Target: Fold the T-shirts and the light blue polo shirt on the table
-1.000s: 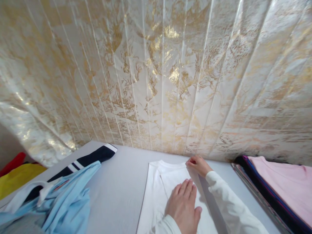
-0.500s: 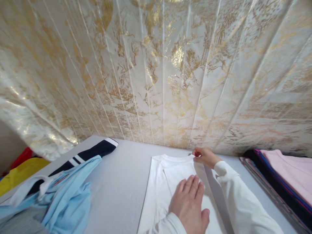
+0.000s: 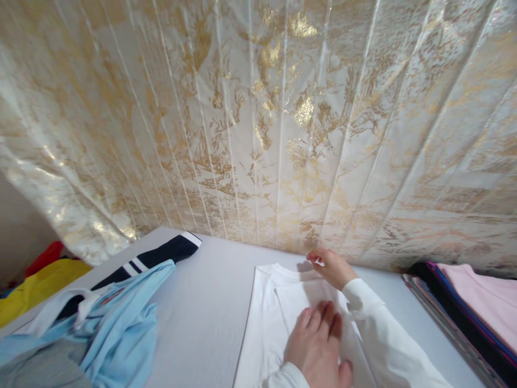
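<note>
A white shirt (image 3: 264,318) lies folded lengthwise on the pale table, its neckline toward the curtain. My left hand (image 3: 315,342) is over the lower middle of the shirt, palm down, its fingers slightly bent and a little apart. Beyond it, at the neckline, my right hand (image 3: 329,267) hovers with loosely curled fingers and a gap between thumb and forefinger. No cloth shows in that gap, and the hand's shadow falls on the collar. My right sleeve covers part of the shirt's right edge.
On the left lie a rumpled light blue garment (image 3: 129,318), a navy sleeve with white stripes (image 3: 161,256) and a grey garment (image 3: 44,366). A folded stack topped by pink cloth (image 3: 480,291) stands at right. A gold-patterned curtain (image 3: 258,134) hangs behind the table (image 3: 202,302).
My right hand has let go of the shirt's shoulder corner and moved left above the neckline. My left hand's fingers have bent a little. The view has shifted slightly.
</note>
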Tool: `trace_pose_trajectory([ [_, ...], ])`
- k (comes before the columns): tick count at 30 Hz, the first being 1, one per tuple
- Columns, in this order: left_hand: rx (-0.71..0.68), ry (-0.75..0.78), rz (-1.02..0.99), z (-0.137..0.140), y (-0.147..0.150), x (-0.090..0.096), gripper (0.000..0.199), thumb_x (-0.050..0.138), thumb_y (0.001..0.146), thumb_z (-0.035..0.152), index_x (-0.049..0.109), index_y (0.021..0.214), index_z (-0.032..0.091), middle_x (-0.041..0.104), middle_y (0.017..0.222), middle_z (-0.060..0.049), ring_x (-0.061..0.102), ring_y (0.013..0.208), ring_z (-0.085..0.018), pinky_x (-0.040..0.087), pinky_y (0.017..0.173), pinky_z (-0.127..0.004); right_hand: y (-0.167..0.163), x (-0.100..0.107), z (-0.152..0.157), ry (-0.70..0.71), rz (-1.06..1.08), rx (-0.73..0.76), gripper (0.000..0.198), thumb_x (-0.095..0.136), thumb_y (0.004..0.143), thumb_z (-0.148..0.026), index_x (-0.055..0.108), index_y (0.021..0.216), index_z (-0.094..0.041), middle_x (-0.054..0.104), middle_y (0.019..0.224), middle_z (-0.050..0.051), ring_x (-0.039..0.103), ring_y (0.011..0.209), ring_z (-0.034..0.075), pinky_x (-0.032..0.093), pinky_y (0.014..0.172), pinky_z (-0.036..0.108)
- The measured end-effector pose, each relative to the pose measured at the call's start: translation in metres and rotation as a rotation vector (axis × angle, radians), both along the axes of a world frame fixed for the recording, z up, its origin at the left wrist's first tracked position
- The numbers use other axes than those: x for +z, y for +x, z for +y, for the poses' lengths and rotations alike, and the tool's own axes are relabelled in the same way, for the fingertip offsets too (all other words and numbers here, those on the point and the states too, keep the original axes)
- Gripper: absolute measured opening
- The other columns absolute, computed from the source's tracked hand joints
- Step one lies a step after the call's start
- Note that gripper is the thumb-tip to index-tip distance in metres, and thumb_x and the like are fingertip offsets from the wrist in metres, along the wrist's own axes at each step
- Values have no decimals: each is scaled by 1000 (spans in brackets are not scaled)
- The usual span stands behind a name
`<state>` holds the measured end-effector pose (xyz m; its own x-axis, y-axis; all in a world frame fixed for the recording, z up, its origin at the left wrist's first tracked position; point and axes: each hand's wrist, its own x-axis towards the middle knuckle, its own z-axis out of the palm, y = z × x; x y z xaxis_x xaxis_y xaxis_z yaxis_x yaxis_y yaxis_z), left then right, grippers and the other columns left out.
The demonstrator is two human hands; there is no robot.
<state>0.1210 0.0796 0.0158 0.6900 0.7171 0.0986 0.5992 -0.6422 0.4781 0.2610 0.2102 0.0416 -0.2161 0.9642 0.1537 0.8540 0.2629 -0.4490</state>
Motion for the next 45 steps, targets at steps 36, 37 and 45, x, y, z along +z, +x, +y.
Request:
trace_pose_trajectory([
  [36,561,137,264,120,-92,29,22,50,88,27,60,104,16,61,108,-9,52,107,-24,34,92,-40,-9,-50,-126,252,-203,281,58,42,91,-44,29,144,-24,27,149,7,27,136,28,37,106,46],
  [37,562,134,266,124,-90,28,17,53,88,29,62,95,16,62,104,-7,52,104,-23,35,91,-40,-10,-49,-126,237,-228,304,61,42,91,-45,25,146,-25,24,150,7,25,136,28,36,106,47],
  [45,604,161,241,133,-84,16,13,55,89,28,61,86,16,61,97,-3,51,101,-22,34,90,-41,-14,-51,-129,205,-284,276,67,41,91,-50,15,147,-25,17,151,7,21,137,32,31,106,54],
])
